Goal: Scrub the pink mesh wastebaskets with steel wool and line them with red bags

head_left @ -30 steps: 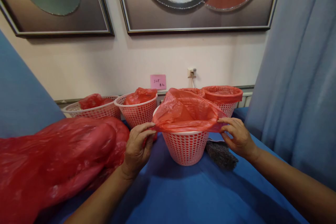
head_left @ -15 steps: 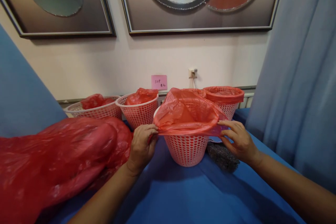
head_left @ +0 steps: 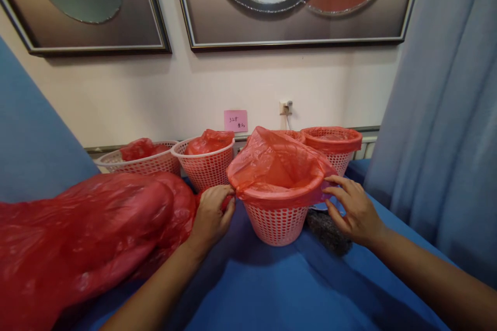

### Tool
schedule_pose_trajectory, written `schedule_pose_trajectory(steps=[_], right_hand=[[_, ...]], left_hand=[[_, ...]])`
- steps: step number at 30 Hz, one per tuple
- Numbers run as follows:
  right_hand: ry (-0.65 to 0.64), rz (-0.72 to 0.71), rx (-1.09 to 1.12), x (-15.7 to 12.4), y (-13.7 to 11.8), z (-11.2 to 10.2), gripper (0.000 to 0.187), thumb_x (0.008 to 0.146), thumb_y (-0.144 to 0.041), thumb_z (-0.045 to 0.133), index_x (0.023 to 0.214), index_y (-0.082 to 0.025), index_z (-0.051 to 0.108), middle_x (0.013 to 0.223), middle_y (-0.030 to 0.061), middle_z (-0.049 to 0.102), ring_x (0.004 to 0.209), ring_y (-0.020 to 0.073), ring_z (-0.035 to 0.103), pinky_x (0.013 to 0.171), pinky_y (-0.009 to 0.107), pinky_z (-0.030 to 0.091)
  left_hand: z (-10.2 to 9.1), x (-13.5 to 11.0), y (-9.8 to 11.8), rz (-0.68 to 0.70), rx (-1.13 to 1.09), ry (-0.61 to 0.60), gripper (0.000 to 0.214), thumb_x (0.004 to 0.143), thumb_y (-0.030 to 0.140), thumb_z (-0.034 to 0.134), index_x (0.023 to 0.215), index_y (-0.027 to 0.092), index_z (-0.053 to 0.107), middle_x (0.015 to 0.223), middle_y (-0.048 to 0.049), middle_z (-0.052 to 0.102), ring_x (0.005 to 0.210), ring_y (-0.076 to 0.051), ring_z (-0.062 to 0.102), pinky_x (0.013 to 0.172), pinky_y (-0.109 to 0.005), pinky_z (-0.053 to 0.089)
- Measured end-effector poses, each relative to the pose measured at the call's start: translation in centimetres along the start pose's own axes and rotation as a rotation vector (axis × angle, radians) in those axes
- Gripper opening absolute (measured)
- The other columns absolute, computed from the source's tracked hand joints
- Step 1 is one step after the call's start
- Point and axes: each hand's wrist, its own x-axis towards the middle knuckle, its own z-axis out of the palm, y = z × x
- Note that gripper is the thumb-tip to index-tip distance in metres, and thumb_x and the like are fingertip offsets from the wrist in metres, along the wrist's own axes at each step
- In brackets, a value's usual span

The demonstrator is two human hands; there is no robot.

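Furnished indoor room, exact kind unclear. Pale wall (head_left: pixel 233 83), hung with two framed pictures (head_left: pixel 295 28); plugged socket (head_left: pixel 286 108) below. Handwritten pink note (head_left: pixel 235 121), above far edge of blue cloth-covered surface (head_left: pixel 264 289). Blue curtain (head_left: pixel 430 103), beyond surface's right edge.

Remotely, I read the round white perforated plastic basket (head_left: pixel 276 226) as smooth, the red plastic bag (head_left: pixel 279 199) over its rim as glossy; left of the basket, the bulky red plastic heap (head_left: pixel 97 227) shines; beneath the basket, the broad blue cloth (head_left: pixel 256 289) looks matt.
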Motion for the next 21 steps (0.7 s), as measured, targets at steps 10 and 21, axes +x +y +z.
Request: schedule_pose_trajectory(steps=[10, 21], right_hand=[[-0.111, -0.078, 0.142, 6.3, -7.8, 2.3, 0.052, 0.089, -0.004, 0.047, 0.138, -0.019, 0.051, 0.113, 0.0103, 0.073, 0.101, 0.0278, 0.065, 0.089, 0.048, 0.046], [-0.083, -0.068, 0.279, 5.2, -6.0, 1.4, 0.057, 0.079, -0.004, 0.049, 0.134, -0.019, 0.048, 0.097, 0.0067, 0.068, 0.085, 0.0235, 0.062, 0.089, 0.049, 0.046]], left_hand=[[1.0, 3.6, -0.1, -0.808, -0.7, 0.182, 0.049, 0.073, 0.058, 0.076, 0.097, 0.017, 0.068, 0.097, -0.0066, 0.073, 0.09, -0.023, 0.069, 0.082, -0.036, 0.054], [-1.3, 4.6, 2.1, -0.872, -0.85, 0.088, 0.044, 0.061, 0.055, 0.087, 0.068, 0.016, 0.068, 0.072, -0.001, 0.068, 0.068, -0.014, 0.059, 0.065, -0.025, 0.045]])
